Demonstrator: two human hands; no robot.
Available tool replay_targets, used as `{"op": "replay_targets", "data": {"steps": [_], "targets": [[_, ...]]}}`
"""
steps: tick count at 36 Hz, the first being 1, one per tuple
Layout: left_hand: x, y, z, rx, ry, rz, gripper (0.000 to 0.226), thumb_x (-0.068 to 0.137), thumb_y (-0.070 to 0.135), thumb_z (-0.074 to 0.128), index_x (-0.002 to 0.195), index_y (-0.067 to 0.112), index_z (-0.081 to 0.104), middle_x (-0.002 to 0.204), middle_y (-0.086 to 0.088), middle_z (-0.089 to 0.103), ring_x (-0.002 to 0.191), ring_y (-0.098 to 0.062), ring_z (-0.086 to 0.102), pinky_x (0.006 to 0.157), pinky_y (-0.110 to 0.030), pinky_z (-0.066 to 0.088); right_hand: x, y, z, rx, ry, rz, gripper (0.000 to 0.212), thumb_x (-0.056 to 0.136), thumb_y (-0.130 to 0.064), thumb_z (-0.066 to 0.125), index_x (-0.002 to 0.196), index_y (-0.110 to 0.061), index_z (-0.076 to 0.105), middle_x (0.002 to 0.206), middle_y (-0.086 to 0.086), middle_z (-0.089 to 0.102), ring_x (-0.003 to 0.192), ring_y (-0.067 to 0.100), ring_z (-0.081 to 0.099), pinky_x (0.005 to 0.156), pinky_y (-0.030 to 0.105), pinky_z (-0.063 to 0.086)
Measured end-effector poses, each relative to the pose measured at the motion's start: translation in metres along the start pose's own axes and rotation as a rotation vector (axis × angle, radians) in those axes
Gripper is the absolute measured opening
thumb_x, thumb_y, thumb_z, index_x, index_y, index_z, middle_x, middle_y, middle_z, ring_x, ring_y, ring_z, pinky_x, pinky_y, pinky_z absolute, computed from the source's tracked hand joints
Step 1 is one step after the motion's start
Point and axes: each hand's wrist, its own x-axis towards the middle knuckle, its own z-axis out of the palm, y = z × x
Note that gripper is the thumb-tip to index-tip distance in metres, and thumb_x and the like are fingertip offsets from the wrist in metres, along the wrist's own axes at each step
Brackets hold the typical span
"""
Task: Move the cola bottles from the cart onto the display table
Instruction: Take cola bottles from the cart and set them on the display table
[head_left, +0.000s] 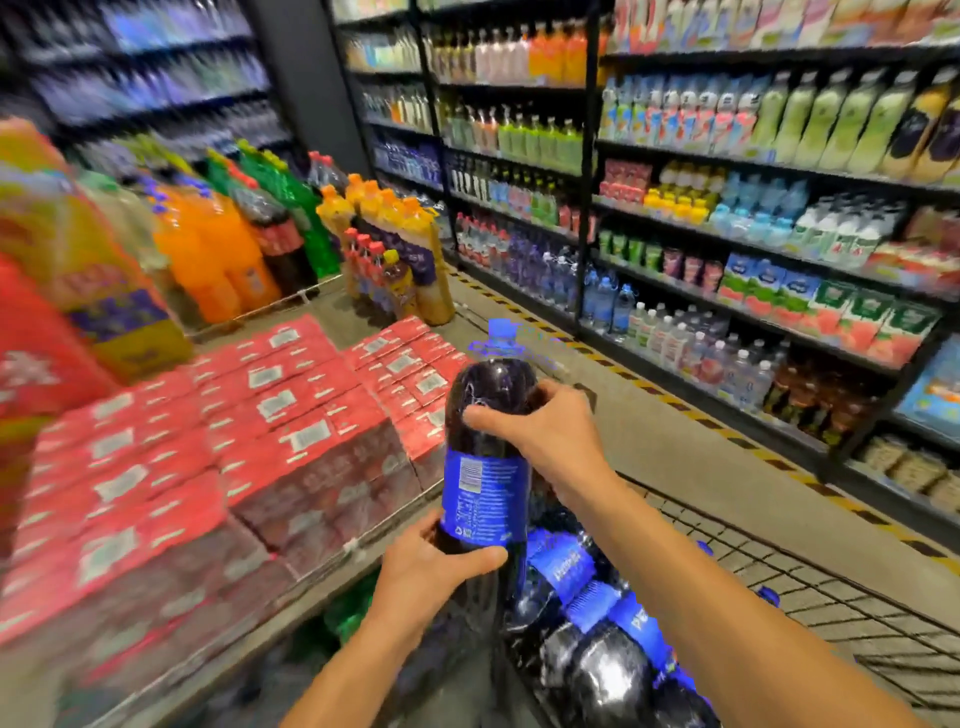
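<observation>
Head: bottle (487, 483) cap (501, 330) smeared, perhaps blue.

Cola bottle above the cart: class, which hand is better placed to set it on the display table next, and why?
Probably the left. The left hand grips the cola bottle low on its label, on the side nearest the display table; the right hand grips its shoulder, on the cart side.

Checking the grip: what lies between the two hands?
Head view: the blue label of the dark plastic cola bottle, between the left hand below and the right hand above.
</observation>
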Motion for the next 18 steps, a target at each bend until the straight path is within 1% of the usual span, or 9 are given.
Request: {"op": "replay_targets", "data": {"steps": [1,3,4,6,7,11,14,16,18], "targets": [[-0.007,0.0,-0.007,-0.007,0.041,0.009,0.053,0.053,0.02,0.099,0.101,0.026,0.076,0.097,0.009,0.079,0.091,-0.008,0.074,0.092,-0.035,0.056,-0.004,-0.007,0.008,0.008,-0.038,-0.021,0.056,0.048,-0.047,0.101,0.093,-0.021,0.079,0.084,-0.01,0.081,0.082,0.005,0.077,0.081,0.038,0.064],[-0.022,0.003,-0.022,-0.016,0.114,0.023,0.054,0.054,0.017,0.1,0.1,0.028,0.074,0.095,0.013,0.079,0.087,-0.002,0.073,0.084,-0.027,0.053,-0.011,-0.022,0.026,0.025,-0.109,-0.072,0.061,0.046,-0.049,0.098,0.095,-0.019,0.08,0.085,-0.008,0.081,0.084,0.008,0.078,0.082,0.042,0.065],[-0.029,0.004,-0.03,-0.017,0.15,0.022,0.056,0.053,0.022,0.1,0.102,0.029,0.073,0.095,0.015,0.078,0.088,-0.001,0.073,0.083,-0.026,0.053,-0.015,-0.029,0.036,0.028,-0.142,-0.094,0.064,0.043,-0.051,0.097,0.095,-0.018,0.081,0.086,-0.007,0.081,0.085,0.01,0.078,0.083,0.044,0.065],[-0.044,0.003,-0.048,-0.021,0.237,0.027,0.064,0.045,0.034,0.099,0.104,0.029,0.073,0.095,0.016,0.078,0.09,-0.003,0.073,0.084,-0.028,0.056,-0.024,-0.042,0.057,0.022,-0.212,-0.133,0.06,0.044,-0.048,0.098,0.093,-0.018,0.081,0.084,-0.007,0.081,0.083,0.01,0.078,0.081,0.044,0.065],[-0.052,0.002,-0.058,-0.022,0.286,0.033,0.063,0.044,0.034,0.099,0.102,0.028,0.073,0.093,0.015,0.078,0.088,-0.003,0.074,0.083,-0.027,0.057,-0.029,-0.049,0.069,0.012,-0.238,-0.158,0.057,0.046,-0.046,0.099,0.092,-0.019,0.081,0.084,-0.008,0.081,0.081,0.008,0.078,0.078,0.041,0.065],[-0.085,-0.005,-0.094,-0.035,0.472,0.037,0.047,0.057,0.008,0.097,0.095,0.021,0.073,0.087,0.012,0.079,0.081,-0.005,0.073,0.071,-0.017,0.056,-0.054,-0.074,0.118,0.003,-0.37,-0.23,0.055,0.045,-0.049,0.1,0.088,-0.022,0.078,0.082,-0.01,0.08,0.076,0.006,0.076,0.074,0.037,0.064],[-0.113,-0.015,-0.124,-0.071,0.58,0.016,0.051,0.055,0.014,0.098,0.098,0.022,0.073,0.09,0.012,0.079,0.085,-0.009,0.075,0.075,-0.023,0.057,-0.079,-0.091,0.16,0.008,-0.474,-0.265,0.068,0.037,-0.056,0.094,0.094,-0.021,0.079,0.086,-0.008,0.081,0.08,0.01,0.078,0.078,0.043,0.065],[-0.133,-0.023,-0.147,-0.095,0.65,0.002,0.059,0.048,0.029,0.099,0.101,0.023,0.073,0.092,0.011,0.079,0.088,-0.009,0.075,0.083,-0.033,0.059,-0.098,-0.101,0.19,0.004,-0.557,-0.292,0.065,0.04,-0.052,0.096,0.095,-0.022,0.079,0.087,-0.008,0.081,0.081,0.01,0.078,0.079,0.045,0.065],[-0.154,-0.032,-0.17,-0.114,0.728,-0.003,0.057,0.048,0.031,0.099,0.098,0.024,0.072,0.09,0.013,0.079,0.086,-0.007,0.075,0.081,-0.031,0.059,-0.12,-0.11,0.221,-0.009,-0.623,-0.321,0.066,0.04,-0.054,0.096,0.096,-0.023,0.08,0.088,-0.009,0.081,0.082,0.01,0.078,0.079,0.046,0.065]]}}
